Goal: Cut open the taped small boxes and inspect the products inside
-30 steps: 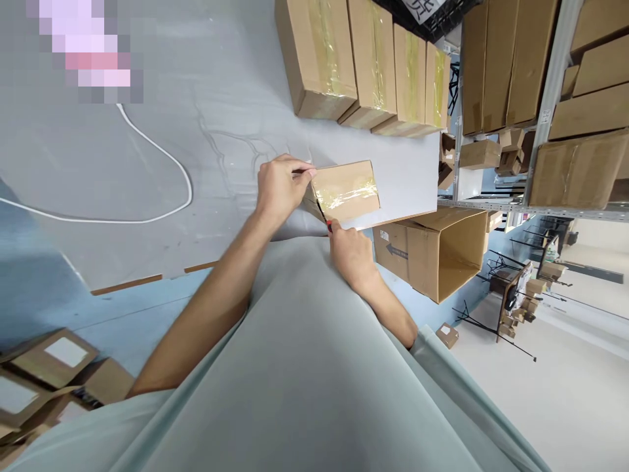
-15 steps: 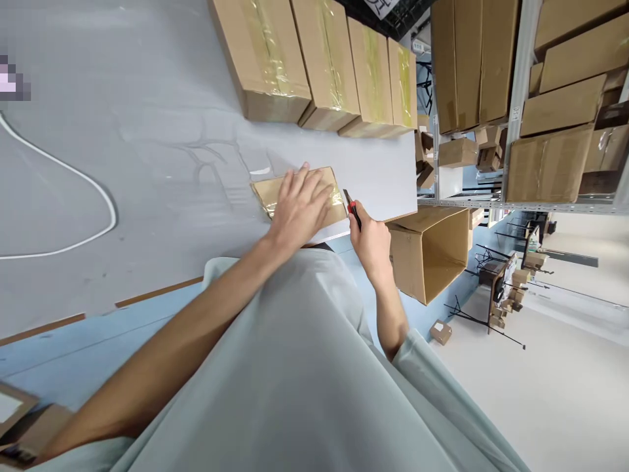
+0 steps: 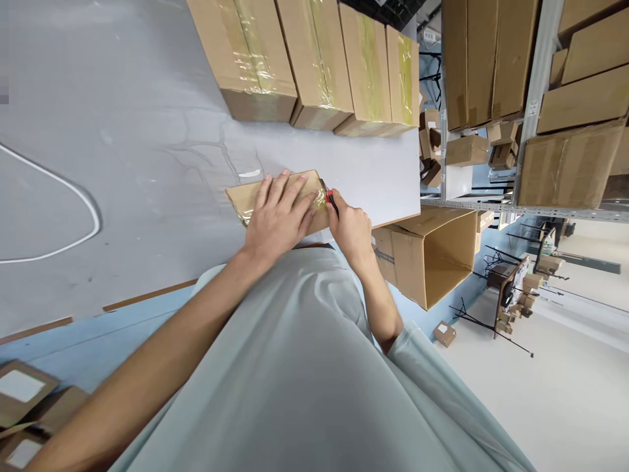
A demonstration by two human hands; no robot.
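A small flat cardboard box (image 3: 244, 195) with clear tape on it lies near the front edge of the grey table. My left hand (image 3: 276, 219) rests flat on top of it, fingers spread, covering its middle. My right hand (image 3: 351, 226) is closed around a box cutter (image 3: 331, 199) with a red and black handle. The cutter's blade is at the right end of the box, by the taped edge; whether it has gone into the tape I cannot tell.
Several taped cartons (image 3: 317, 62) stand in a row along the far side of the table (image 3: 162, 183). A white cable (image 3: 73, 187) curves across the left. An open carton (image 3: 427, 255) stands beyond the right edge, below a loaded metal shelf (image 3: 528, 118).
My right hand has brought the box cutter leftward, from just off the box's right end up against it. My left hand stays spread on the box. The whole view has shifted slightly.
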